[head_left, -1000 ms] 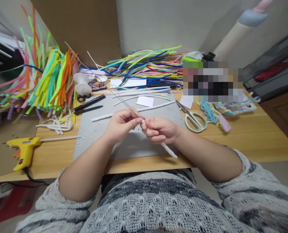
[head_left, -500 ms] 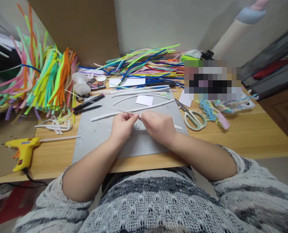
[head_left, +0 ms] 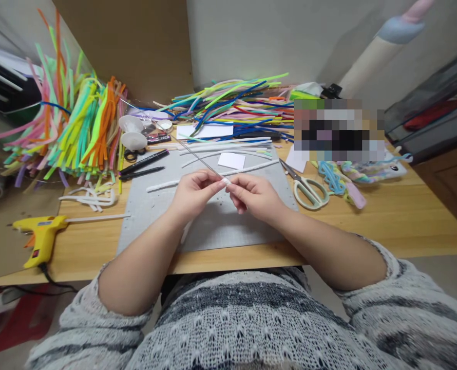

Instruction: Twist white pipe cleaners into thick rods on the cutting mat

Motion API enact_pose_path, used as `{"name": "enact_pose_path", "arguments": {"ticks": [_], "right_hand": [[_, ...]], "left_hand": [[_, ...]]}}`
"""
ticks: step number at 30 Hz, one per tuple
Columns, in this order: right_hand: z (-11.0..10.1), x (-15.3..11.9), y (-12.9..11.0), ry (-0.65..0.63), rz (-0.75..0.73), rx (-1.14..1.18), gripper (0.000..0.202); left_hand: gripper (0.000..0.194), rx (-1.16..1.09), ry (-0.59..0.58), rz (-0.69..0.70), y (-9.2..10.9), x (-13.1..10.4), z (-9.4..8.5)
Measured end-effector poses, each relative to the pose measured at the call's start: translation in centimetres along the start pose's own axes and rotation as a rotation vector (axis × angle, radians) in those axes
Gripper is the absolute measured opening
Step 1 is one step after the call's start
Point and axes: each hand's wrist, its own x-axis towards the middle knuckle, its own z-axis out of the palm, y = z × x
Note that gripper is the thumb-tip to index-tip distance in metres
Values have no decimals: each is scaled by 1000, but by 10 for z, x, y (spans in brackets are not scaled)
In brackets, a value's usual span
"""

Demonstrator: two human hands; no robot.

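Over the grey cutting mat (head_left: 236, 226), my left hand (head_left: 193, 192) and my right hand (head_left: 253, 195) meet fingertip to fingertip. Both pinch a small white fuzzy piece (head_left: 226, 181) between them. Thin wires (head_left: 200, 158) run from this piece up and to the left, past my left fingers. A white strip end (head_left: 186, 231) shows below my left hand. Behind the hands a long white fuzzy strip (head_left: 163, 185) lies slanted across the mat, partly hidden by my fingers.
Scissors (head_left: 309, 192) lie right of the mat, black pens (head_left: 146, 164) at its upper left. A yellow glue gun (head_left: 43, 234) is at the left. Colourful fuzzy stems (head_left: 228, 103) are piled at the back, with bundles (head_left: 86, 123) at back left. A white card (head_left: 231, 161) rests on the mat.
The wires have swung to a steeper slant. My right hand has turned, its fingers showing more, and the white strip end has gone from the right of my right hand to below my left.
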Motion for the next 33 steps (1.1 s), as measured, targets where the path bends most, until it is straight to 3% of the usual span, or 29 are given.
{"name": "enact_pose_path", "arguments": {"ticks": [4, 7, 9, 13, 15, 18, 25, 33], "right_hand": [[-8, 4, -5, -357, 267, 495, 21], [-11, 6, -5, -498, 377, 564, 19], [-8, 6, -4, -365, 294, 399, 19], [1, -1, 2, 97, -119, -304, 16], [3, -4, 4, 182, -262, -605, 12], [3, -7, 4, 205, -304, -707, 20], [0, -6, 1, 84, -145, -340, 24], [-5, 2, -3, -420, 261, 489, 23]], "left_hand": [[22, -110, -115, 15, 3, -1, -3], [19, -39, -126, 74, 3, -1, -3], [19, 50, -63, 93, 0, -1, -2], [18, 194, 79, 58, -6, -3, 3], [18, 206, 110, 35, -8, -3, 5], [18, 183, 73, 49, -6, -3, 4], [20, 142, -102, 86, 2, 2, -10], [21, -11, -195, 85, 5, 0, -11]]}}
